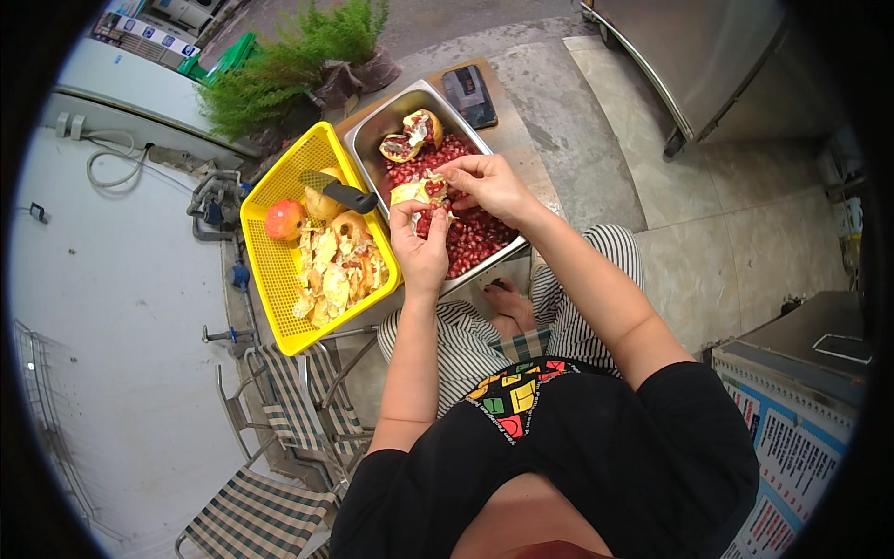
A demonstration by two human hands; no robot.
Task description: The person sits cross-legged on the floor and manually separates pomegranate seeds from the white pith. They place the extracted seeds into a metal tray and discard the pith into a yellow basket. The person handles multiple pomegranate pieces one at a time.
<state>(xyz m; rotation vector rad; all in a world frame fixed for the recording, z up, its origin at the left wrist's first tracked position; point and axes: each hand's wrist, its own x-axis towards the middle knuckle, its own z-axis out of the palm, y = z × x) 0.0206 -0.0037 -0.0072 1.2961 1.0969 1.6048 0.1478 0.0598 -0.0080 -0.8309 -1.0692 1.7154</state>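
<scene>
Over a rectangular steel pan [357, 150] of loose red pomegranate arils [475, 241], both my hands are at a broken piece of pomegranate [413, 193] with pale yellow membrane. My left hand [422, 248] grips it from below. My right hand [489, 185] has thumb and fingertips at its upper right side; whether they pinch the piece or only arils is hard to see. Larger opened pomegranate pieces [422, 129] rest at the pan's far end. Left of the pan, a yellow plastic basket [269, 286] holds peel scraps [335, 272], a whole red pomegranate [285, 219] and a black-handled knife [349, 196].
A smartphone [469, 96] lies on the wooden board [520, 150] beyond the pan. Green potted plants [300, 70] stand behind the basket. Folding chairs with checked fabric [255, 513] are at the lower left, near wall pipes [241, 276]. A wheeled steel cabinet [705, 63] stands upper right.
</scene>
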